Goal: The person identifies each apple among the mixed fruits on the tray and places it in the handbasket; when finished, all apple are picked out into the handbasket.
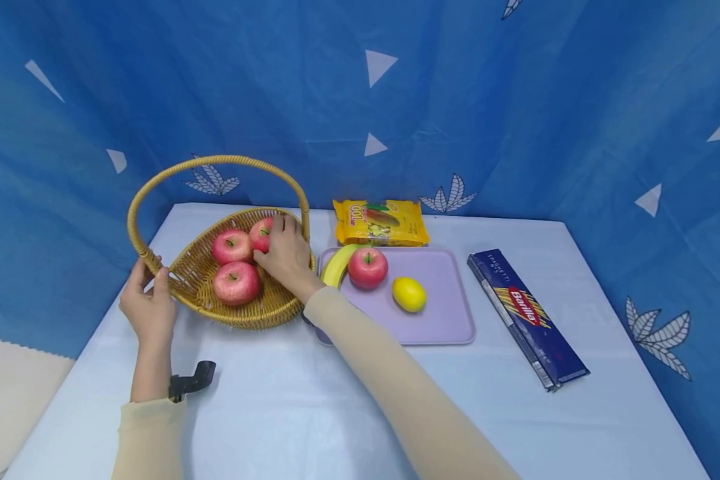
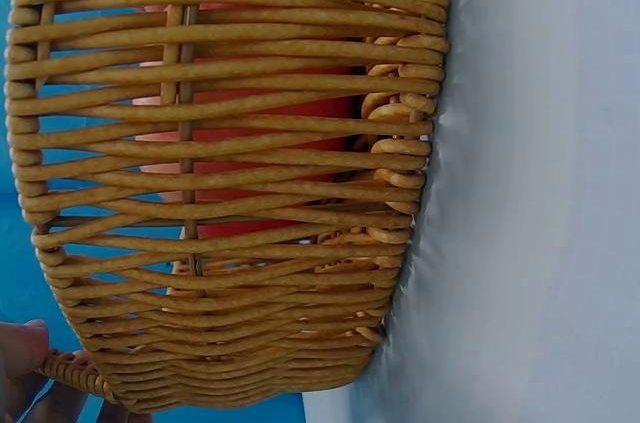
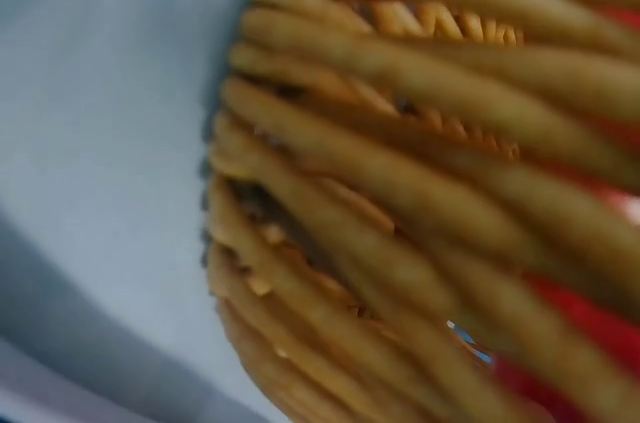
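Note:
A wicker basket (image 1: 258, 320) with a tall arched handle stands at the left of the table. My left hand (image 1: 150, 307) grips the foot of the handle at the basket's left end; its fingers (image 2: 22, 348) show at the lower left corner of the left wrist view. Reaching over the right rim, my right hand (image 1: 287, 253) holds a red apple (image 1: 261, 233) inside the basket, partly covering it. Two more apples lie beside it, one behind (image 1: 231, 247) and one nearer (image 1: 237, 283). In the right wrist view the woven wall (image 3: 380, 163) hides that hand.
Right of the basket lies a lilac tray (image 1: 447, 323) bearing a banana (image 1: 337, 268), a red apple (image 1: 369, 268) and a lemon (image 1: 409, 295). Behind it sits a yellow packet (image 1: 381, 223). A blue spaghetti box (image 1: 525, 313) lies farther right. Blue curtain (image 1: 312, 100) hangs behind the table.

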A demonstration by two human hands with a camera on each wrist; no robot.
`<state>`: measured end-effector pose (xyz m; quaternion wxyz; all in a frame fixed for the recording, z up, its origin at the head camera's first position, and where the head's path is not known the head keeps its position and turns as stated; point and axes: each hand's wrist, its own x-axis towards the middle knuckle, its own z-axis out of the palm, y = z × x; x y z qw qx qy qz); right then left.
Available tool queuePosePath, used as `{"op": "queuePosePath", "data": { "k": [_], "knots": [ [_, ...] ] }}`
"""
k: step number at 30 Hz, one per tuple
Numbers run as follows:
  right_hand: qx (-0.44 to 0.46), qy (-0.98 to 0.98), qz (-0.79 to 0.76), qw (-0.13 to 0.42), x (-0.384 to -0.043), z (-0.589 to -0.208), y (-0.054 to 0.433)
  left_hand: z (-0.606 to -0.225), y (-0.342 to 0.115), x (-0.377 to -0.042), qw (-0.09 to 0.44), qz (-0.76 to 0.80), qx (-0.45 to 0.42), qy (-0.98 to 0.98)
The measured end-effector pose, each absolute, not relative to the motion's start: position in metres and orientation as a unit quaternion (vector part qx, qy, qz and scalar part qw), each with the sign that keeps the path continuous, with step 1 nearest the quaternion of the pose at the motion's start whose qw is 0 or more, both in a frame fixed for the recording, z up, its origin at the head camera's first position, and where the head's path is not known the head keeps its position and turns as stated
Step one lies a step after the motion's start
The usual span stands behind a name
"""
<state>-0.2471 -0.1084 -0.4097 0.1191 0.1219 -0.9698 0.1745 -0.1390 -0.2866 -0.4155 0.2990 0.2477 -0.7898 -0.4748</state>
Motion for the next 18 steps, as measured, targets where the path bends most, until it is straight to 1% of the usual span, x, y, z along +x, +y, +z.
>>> {"op": "queuePosePath", "data": {
  "k": [5, 18],
  "knots": [
    [0.116, -0.974, 0.162, 0.110, -0.2478, -0.4104, -0.1099, -0.4165, -0.2875, -0.1393, 0.295, -0.480, 0.250, -0.787],
    [0.102, -0.970, 0.211, 0.070, -0.2499, -0.4129, -0.1132, -0.4162, -0.2883, -0.1407, 0.292, -0.479, 0.257, -0.787]
  ]
}}
